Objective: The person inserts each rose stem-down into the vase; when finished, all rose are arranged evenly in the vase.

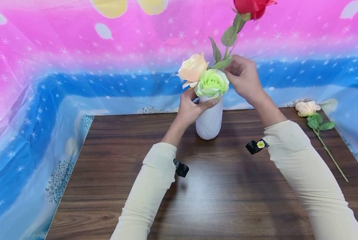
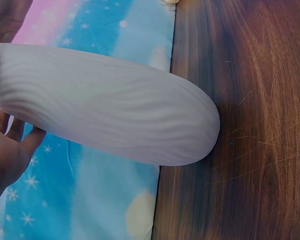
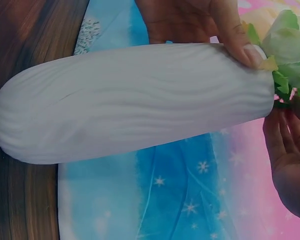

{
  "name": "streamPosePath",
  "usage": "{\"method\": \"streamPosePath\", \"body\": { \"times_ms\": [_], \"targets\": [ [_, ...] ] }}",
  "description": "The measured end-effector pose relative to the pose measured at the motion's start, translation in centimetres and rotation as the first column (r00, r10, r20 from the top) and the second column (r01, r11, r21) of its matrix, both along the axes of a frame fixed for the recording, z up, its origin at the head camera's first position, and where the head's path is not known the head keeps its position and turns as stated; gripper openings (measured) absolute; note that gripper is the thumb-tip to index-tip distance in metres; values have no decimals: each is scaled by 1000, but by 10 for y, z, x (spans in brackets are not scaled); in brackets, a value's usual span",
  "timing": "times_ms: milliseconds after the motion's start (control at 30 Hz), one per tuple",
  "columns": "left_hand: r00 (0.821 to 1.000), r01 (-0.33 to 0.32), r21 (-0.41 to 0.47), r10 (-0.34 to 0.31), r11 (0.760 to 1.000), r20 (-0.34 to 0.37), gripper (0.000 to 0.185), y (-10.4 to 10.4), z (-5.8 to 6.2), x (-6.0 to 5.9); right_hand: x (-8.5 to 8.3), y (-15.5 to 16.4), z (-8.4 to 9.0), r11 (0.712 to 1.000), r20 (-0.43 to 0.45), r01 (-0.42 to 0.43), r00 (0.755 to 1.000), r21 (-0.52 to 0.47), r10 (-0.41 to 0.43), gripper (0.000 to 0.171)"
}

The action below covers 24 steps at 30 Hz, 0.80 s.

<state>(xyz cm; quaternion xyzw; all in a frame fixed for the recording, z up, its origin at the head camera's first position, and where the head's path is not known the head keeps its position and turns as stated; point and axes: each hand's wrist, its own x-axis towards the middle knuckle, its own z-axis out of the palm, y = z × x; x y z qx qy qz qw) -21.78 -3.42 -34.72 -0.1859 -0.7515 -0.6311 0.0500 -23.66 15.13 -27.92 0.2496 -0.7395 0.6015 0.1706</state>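
Left hand (image 1: 191,110) fingers clamped round white vase (image 1: 209,121) neck — right hand (image 1: 242,78) pinching red rose stem (image 1: 231,36) above it, vase upright on counter (image 1: 137,173).

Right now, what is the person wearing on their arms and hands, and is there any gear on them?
Both arms wear long cream sleeves, the left sleeve and the right sleeve, ending at the wrists. Both hands are bare. A small black device is clipped at the left cuff; another black device with a yellow-green round sticker sits at the right cuff.
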Motion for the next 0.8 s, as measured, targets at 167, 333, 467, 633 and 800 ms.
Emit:
{"method": "streamPosePath", "body": {
  "times_ms": [167, 333, 467, 633, 800],
  "targets": [
    [1000, 0, -2, 0, 1000, 0, 53, 0, -1, 0, 1, 3, 1, 1000, 85, -30, 996, 6, 29, 21],
    [1000, 6, 6, -6, 1000, -10, 52, 0, 0, 0, 3, 6, 7, 970, 174, -68, 979, -233, 110, 30],
    [1000, 5, 8, -5, 1000, -12, 53, 0, 1, 0, 5, 5, 14, 900, 230, -53, 959, -433, 167, 23],
    [1000, 4, 22, -4, 1000, 0, 52, 1, 0, 0, 5, 4, 19, 813, 231, -7, 957, -582, 173, 19],
    [1000, 7, 35, -8, 999, 18, 50, 1, 1, 1, 1, 4, 16, 814, 156, 17, 984, -580, 91, 16]
  ]
}}
